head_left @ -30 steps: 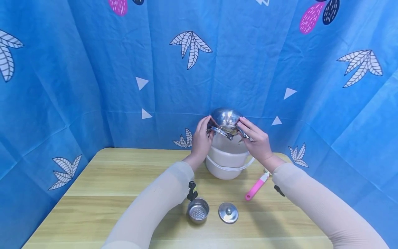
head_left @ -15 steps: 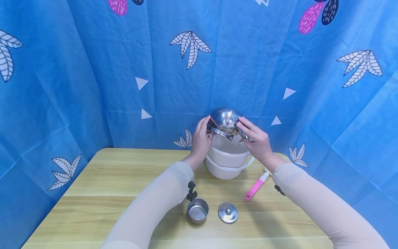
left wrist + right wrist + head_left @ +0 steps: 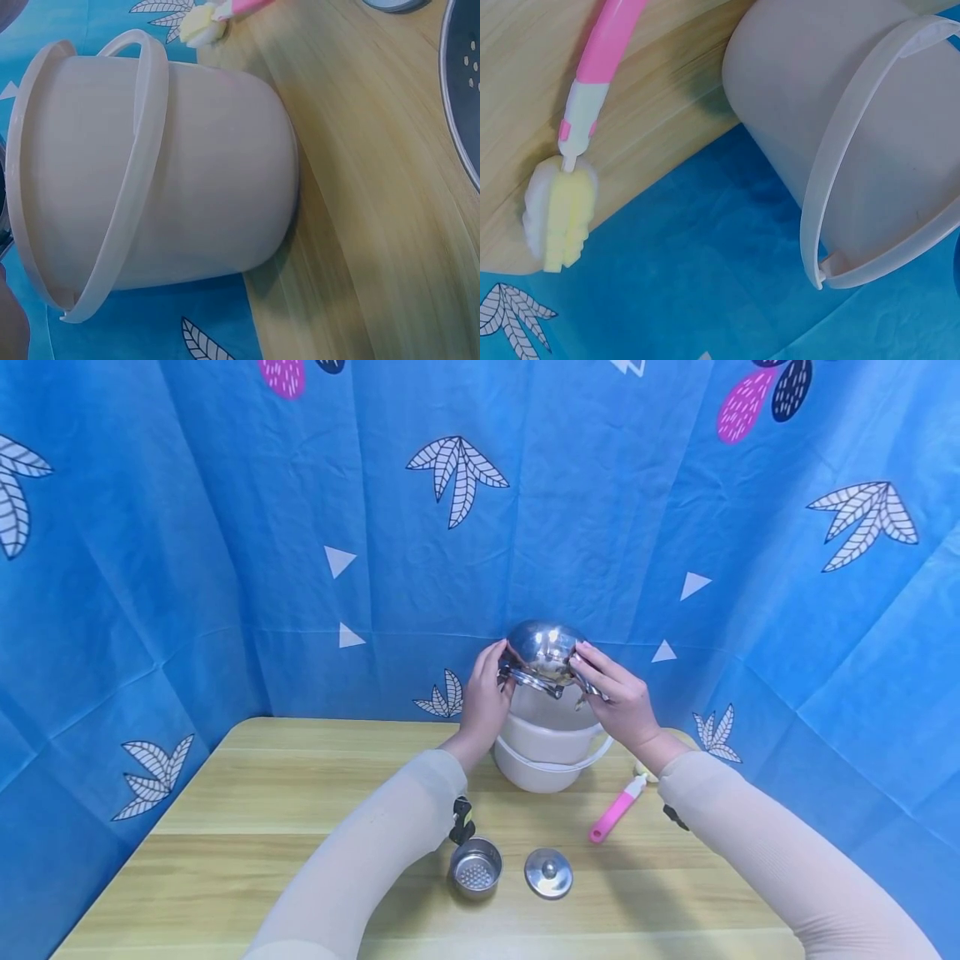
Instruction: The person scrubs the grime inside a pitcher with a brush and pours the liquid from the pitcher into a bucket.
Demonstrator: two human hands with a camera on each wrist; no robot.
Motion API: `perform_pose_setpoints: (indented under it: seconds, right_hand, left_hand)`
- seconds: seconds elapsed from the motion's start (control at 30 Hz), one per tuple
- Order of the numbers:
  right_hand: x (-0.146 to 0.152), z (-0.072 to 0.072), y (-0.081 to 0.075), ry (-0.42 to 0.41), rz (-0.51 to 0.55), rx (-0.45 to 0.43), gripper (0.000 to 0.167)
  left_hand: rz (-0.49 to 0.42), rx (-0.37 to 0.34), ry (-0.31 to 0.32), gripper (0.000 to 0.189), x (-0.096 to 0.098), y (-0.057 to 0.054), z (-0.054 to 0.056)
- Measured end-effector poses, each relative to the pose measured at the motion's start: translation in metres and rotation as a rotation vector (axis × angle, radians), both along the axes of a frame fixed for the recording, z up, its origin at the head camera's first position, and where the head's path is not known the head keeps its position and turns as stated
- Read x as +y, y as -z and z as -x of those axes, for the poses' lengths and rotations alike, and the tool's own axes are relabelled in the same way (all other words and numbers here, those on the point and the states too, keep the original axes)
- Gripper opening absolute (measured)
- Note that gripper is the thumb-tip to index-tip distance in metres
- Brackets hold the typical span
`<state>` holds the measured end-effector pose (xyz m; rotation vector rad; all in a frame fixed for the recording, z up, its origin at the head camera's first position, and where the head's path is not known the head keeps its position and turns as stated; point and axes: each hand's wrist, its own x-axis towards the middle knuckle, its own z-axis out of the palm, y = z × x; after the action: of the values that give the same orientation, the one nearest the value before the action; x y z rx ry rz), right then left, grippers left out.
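Observation:
Over a white bucket (image 3: 542,745) at the back of the table, a shiny stainless steel teapot (image 3: 544,646) is tipped upside down, its rounded base facing up. My left hand (image 3: 485,702) grips its left side, fingers on the outside and thumb below. On the right side, my right hand (image 3: 621,700) holds it with fingers along the body near the metal handle or spout. The teapot's opening faces the bucket and is hidden from the head view. In the left wrist view, the bucket (image 3: 210,169) stands upright with its handle folded down against its side.
A round metal strainer (image 3: 476,868) with a perforated bottom stands at the table's front. Beside it lies a small metal lid (image 3: 548,873) with a knob. A pink-handled sponge brush (image 3: 617,814) lies right of the bucket. Blue patterned cloth (image 3: 442,568) hangs behind the table.

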<state>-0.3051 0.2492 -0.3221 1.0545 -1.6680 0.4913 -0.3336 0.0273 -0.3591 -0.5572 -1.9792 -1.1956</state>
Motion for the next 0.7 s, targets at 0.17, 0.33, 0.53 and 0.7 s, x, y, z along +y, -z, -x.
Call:
perform_pose_setpoints:
  seconds: [0.17,0.33,0.53,0.7]
  right_hand:
    - [0.001,0.0,-0.0002,-0.005,-0.015,0.004,0.062]
    - [0.0023,-0.0001,-0.0005,-0.005,-0.034,0.006,0.062]
    - [0.0021,0.0004,0.0005,-0.012,-0.05,0.017,0.061]
    - [0.0014,0.0003,0.0002,-0.022,-0.051,0.026,0.06]
  left_hand:
    - [-0.009,-0.013,0.011,0.07,-0.0001,0.0003,-0.0006]
    - [-0.006,-0.015,0.001,0.07,0.0,0.0001,-0.0018]
    - [-0.021,-0.01,0.004,0.067,0.0002,0.0029,-0.0016]
    - [-0.027,0.001,0.0,0.066,0.0006,0.0043,-0.0008]
